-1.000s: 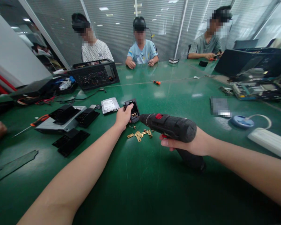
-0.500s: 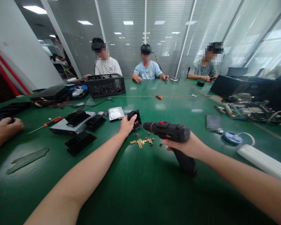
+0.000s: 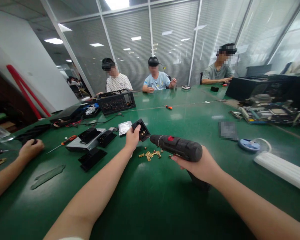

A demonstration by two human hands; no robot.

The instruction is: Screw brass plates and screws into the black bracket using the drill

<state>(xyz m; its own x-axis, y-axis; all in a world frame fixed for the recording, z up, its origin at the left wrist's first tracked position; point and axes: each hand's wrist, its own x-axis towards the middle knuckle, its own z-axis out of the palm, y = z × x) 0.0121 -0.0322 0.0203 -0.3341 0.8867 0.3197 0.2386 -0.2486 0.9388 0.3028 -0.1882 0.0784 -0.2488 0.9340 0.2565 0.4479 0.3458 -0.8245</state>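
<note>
My left hand (image 3: 133, 137) grips a black plastic bracket (image 3: 144, 128) by its left side, tilted with its hollow toward the right; brass-coloured pieces show inside. Wrapped round the handle of a black cordless drill (image 3: 180, 146) is my right hand (image 3: 198, 165). The drill lies nearly level and points left, its bit at the bracket's lower right edge; whether the tip touches a screw I cannot tell. Below the bracket, several small brass plates (image 3: 148, 155) and screws (image 3: 170, 156) lie scattered on the green table (image 3: 150, 203).
Left of my arm are black brackets (image 3: 92, 159), a silver metal box (image 3: 83, 144), a hard drive (image 3: 124, 128) and an orange screwdriver (image 3: 68, 140). A co-worker's hand (image 3: 31, 149) is at far left. A white power strip (image 3: 282, 170) and circuit board (image 3: 272, 113) lie right. Several people sit around.
My view has tilted up and turned a little left. Both hands keep their holds, with the bracket and drill still close together. The person opposite has raised one hand.
</note>
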